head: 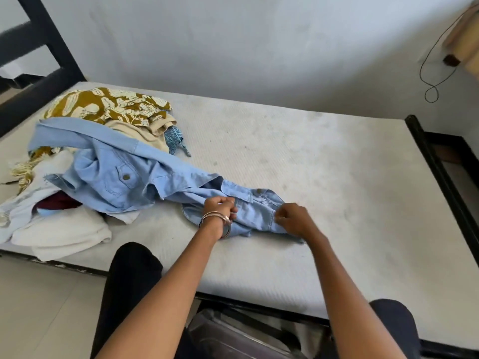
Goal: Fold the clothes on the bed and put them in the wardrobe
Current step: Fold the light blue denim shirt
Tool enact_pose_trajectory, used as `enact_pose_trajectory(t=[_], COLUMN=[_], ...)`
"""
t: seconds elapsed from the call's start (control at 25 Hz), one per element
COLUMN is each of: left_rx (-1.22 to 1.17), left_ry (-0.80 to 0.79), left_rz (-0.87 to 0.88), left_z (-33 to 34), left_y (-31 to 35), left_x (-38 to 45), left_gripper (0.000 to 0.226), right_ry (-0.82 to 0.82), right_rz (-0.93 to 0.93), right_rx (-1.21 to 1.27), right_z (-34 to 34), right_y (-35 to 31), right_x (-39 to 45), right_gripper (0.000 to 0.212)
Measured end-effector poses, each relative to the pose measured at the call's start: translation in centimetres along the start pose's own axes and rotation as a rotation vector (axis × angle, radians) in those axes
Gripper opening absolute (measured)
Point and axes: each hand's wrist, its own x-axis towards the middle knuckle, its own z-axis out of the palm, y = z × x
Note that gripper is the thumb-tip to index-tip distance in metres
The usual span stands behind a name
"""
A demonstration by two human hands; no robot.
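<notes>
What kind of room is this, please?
Most likely a bedroom: a bare mattress on a dark bed frame, with a pile of clothes on it, beside a plain wall.

Bright, soft daylight, evenly spread, no glare. Faint shadows only, under the forearms on the mattress (311, 156). Strong wide-angle bending at the edges: bed frame (440, 161) and wall (233, 35) curved. Slight softness and compression blur throughout.

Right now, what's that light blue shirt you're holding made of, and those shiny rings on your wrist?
The light blue button-up shirt looks like soft denim or chambray: matte weave, stitched pocket, metal-looking button. The thin silvery bangles look like polished metal; they glint.
</notes>
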Motion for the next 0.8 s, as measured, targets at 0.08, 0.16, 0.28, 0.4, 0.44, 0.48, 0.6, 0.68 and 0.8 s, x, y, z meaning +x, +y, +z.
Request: enact_pose_trajectory(t=[0.08, 0.16, 0.28, 0.4, 0.44, 0.48, 0.6, 0.68, 0.8], left_rx=[0.129, 0.19, 0.265, 0.38, 0.407, 0.429, 0.556, 0.733, 1.197], left_ry=[0.108, 0.213, 0.314, 0.373, 0.378, 0.373, 0.342, 0.333, 0.415], left_rz=[0.115, 0.228, 0.347, 0.386, 0.395, 0.404, 0.504, 0.695, 0.826], left_z=[-2.6, -6.2, -10.9, -14.2, -15.0, -15.3, -14.1, -11.9, -7.7], left_y=[-0.5, -0.2, 0.4, 0.3, 0.0, -0.3, -1.0, -0.6, 0.2], left_x=[0.9, 1.9, 3.0, 4.6, 5.4, 6.3, 7.4, 7.4, 7.5], left_gripper=[0.008, 0.014, 0.02, 0.017, 0.018, 0.02, 0.013, 0.027, 0.09], right_ry=[0.016, 0.021, -0.021, -0.096, -0.106, -0.085, 0.173, 0.211, 0.084], right_rz=[-0.119, -0.165, -0.162, -0.062, -0.026, 0.01, 0.093, -0.028, -0.255], right_rx=[0.001, -0.004, -0.202, -0.423, -0.433, -0.394, 0.176, 0.621, 0.838], right_z=[2.7, 5.5, 8.9, 11.2, 11.7, 11.8, 9.8, 6.4, 0.9], right_y=[-2.8, -5.1, -7.8, -7.9, -7.5, -7.2, -6.3, -6.3, -6.3], right_x=[1.7, 4.5, 8.5, 11.3, 12.0, 12.5, 12.1, 9.4, 3.8], right_gripper=[0.018, 0.022, 0.028, 0.041, 0.043, 0.042, 0.027, 0.022, 0.019])
